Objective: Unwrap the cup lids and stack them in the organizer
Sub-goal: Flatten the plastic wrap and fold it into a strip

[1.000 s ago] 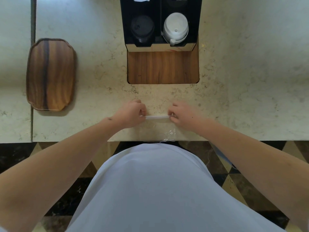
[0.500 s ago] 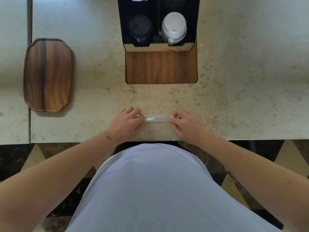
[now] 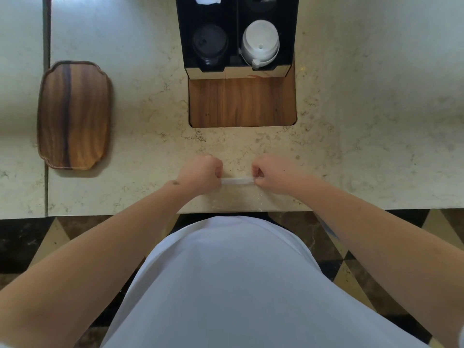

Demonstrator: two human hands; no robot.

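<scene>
Wrapped lids point(image 3: 237, 181) lie as a thin white strip on the near edge of the tabletop point(image 3: 351, 146), long axis running left to right between my left hand point(image 3: 200, 173) and right hand point(image 3: 272, 173), each pinching one end, organizer point(image 3: 237, 33) straight ahead.

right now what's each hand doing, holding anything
Left hand: closed, pinching the left end of the clear plastic wrapper's rolled white edge.
Right hand: closed, pinching the right end of that same wrapper edge.
</scene>
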